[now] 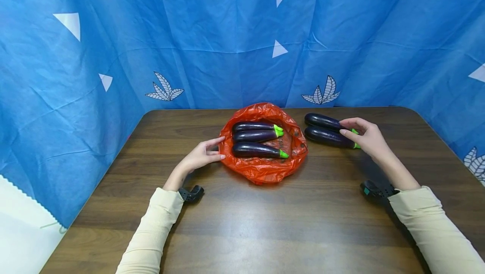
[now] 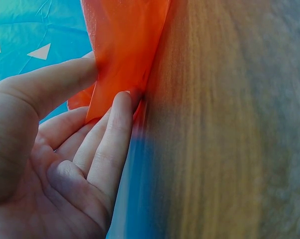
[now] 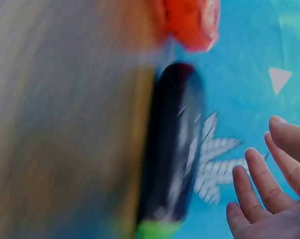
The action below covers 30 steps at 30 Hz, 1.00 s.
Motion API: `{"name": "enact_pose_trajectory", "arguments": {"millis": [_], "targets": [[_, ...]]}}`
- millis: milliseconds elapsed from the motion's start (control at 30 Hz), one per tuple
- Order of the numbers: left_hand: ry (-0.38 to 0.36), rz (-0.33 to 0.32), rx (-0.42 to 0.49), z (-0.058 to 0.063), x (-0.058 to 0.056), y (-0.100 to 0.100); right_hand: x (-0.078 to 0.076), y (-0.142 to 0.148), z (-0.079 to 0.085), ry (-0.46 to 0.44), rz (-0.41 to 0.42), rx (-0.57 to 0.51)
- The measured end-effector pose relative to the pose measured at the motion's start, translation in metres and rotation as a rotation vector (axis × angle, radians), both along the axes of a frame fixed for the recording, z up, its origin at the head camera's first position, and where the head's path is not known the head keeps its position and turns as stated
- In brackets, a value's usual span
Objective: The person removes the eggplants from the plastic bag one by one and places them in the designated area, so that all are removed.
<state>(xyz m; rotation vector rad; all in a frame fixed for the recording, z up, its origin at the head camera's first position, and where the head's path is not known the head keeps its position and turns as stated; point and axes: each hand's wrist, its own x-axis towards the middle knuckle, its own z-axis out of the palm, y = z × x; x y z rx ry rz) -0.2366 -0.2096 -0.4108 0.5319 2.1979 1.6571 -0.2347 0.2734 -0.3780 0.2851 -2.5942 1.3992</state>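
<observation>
Three dark purple eggplants (image 1: 255, 149) with green stem ends lie side by side in a red plastic bag (image 1: 265, 176), its rim spread round them. At the bag's left edge is my left hand (image 1: 201, 156), thumb and fingers apart, fingertips touching the thin plastic. The left wrist view shows the fingers fairly straight against the red film (image 2: 122, 45). Two more eggplants (image 1: 322, 135) lie right of the bag. Over their stem ends hovers my right hand (image 1: 361, 136), fingers spread. In the right wrist view a gap separates the fingers from the eggplant (image 3: 174, 149).
The brown wooden table (image 1: 242, 223) carries the bag and the loose eggplants near its far edge. A blue curtain (image 1: 235, 34) with white triangles and leaf prints hangs behind it. Something white (image 1: 22, 227) is at the lower left, beside the table.
</observation>
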Motion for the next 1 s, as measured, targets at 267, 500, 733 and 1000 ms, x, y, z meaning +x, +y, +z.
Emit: {"name": "enact_pose_trajectory", "arguments": {"millis": [267, 500, 733, 1000], "targets": [[-0.003, 0.004, -0.003, 0.0, -0.001, 0.0, -0.002, -0.044, 0.023, 0.04, 0.103, -0.122], [-0.004, 0.008, -0.007, 0.0, -0.001, 0.0, -0.004, -0.085, 0.025, 0.024, 0.245, -0.201], [0.0, 0.003, -0.006, -0.001, -0.001, -0.001, -0.007, -0.12, 0.011, -0.014, 0.342, -0.251], [0.004, -0.001, 0.001, -0.002, -0.001, -0.001, -0.012, -0.15, -0.011, -0.037, 0.433, -0.224]]}}
